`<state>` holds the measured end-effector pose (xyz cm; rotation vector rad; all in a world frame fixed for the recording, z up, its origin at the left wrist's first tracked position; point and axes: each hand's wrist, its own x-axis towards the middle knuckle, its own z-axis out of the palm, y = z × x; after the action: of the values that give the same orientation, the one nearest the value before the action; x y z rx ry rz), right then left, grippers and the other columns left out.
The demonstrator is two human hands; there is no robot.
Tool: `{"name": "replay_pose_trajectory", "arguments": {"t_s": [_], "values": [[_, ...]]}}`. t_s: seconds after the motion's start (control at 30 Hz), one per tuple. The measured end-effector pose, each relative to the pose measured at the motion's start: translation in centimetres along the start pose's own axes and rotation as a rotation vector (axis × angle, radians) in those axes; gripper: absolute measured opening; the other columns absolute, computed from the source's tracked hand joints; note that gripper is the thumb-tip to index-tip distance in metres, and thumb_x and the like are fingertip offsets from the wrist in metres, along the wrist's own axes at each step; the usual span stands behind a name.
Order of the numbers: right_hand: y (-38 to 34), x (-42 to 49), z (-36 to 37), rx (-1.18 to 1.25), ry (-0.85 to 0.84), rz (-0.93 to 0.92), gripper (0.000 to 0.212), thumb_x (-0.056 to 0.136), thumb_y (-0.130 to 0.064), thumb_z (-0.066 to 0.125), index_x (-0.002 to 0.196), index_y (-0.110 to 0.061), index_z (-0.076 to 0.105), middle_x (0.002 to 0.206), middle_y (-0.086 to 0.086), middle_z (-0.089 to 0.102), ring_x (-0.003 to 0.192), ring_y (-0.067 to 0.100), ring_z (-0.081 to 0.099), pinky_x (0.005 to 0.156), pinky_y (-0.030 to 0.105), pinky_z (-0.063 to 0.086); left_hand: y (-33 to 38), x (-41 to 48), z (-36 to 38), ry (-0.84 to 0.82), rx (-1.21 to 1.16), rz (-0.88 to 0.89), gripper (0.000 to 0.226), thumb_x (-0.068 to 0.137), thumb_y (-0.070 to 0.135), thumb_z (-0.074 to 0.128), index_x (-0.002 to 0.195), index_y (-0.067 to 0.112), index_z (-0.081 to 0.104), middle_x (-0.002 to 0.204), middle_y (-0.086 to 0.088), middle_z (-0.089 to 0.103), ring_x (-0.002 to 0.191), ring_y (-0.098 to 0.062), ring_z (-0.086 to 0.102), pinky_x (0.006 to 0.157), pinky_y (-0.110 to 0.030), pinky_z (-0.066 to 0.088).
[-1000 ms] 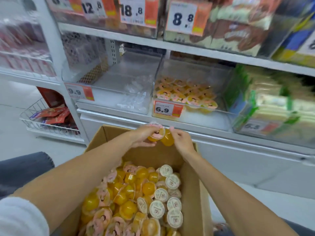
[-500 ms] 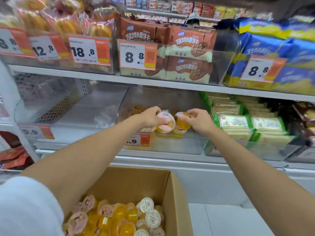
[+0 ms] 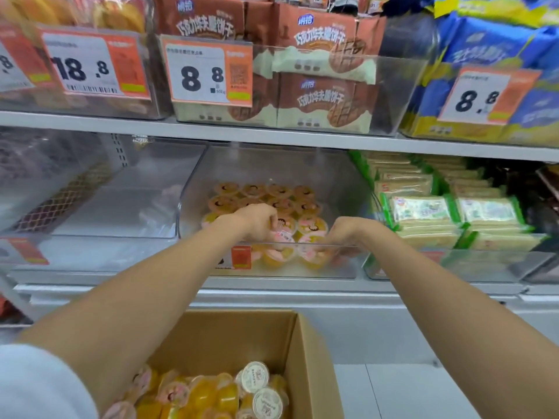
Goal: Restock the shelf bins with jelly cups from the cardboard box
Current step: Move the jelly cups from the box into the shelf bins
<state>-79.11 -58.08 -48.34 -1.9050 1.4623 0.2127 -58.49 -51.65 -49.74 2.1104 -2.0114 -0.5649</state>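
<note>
Nearest, below and behind both wrists, the cardboard box (image 3: 305, 352) stands open, and its jelly cups (image 3: 208, 394) lie heaped on its left side, yellow tubs with pink or white lids. From above it both bare forearms run up and forward, converging on the clear bin (image 3: 348, 182) on the lower shelf.

The left hand (image 3: 257, 220) hangs palm down just over the bin's front wall, its fingers curled onto a pink-lidded cup (image 3: 283, 235) and pinching it at the rim. The right hand (image 3: 344, 231) is level with it, a little to the side, with its fingers dipped behind the front wall. Blurred through the plastic, they may or may not hold a cup; I cannot tell.

The front row (image 3: 279, 255) lies directly under and between the two hands, running side to side, so a cup needs only lowering, not reaching. The left hand looks nearer the seat.

Beyond the fingertips the placed cups (image 3: 272, 193) sit upright in rows, and past them the bin floor is bare to the back wall.
</note>
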Motion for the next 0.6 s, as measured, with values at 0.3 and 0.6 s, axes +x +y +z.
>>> {"name": "replay_pose_trajectory", "arguments": {"t_s": [0.3,0.6], "values": [[-0.1,0.6,0.2,0.172,-0.036,0.012,0.029,0.081,-0.015,0.077,0.103,-0.001,0.064,0.075,0.009,0.066,0.043,0.01,0.061,0.038,0.016,0.042,-0.3,-0.4,0.4,-0.026,-0.183,-0.088,0.011,0.081,0.02,0.075,0.075,0.013,0.069,0.091,-0.003,0.07,0.091,-0.02,0.062,0.081,-0.033,0.053],[-1.6,-3.3,3.9,0.098,0.814,-0.336,0.017,0.081,-0.022,0.064,0.096,-0.014,0.065,0.091,0.004,0.063,0.087,0.024,0.06,0.079,0.038,0.052,0.4,-5.8,0.0,0.347,-0.111,-0.082,0.021,0.089,0.025,0.052,0.074,0.016,0.063,0.076,0.003,0.066,0.072,-0.019,0.062,0.064,-0.036,0.052]]}}
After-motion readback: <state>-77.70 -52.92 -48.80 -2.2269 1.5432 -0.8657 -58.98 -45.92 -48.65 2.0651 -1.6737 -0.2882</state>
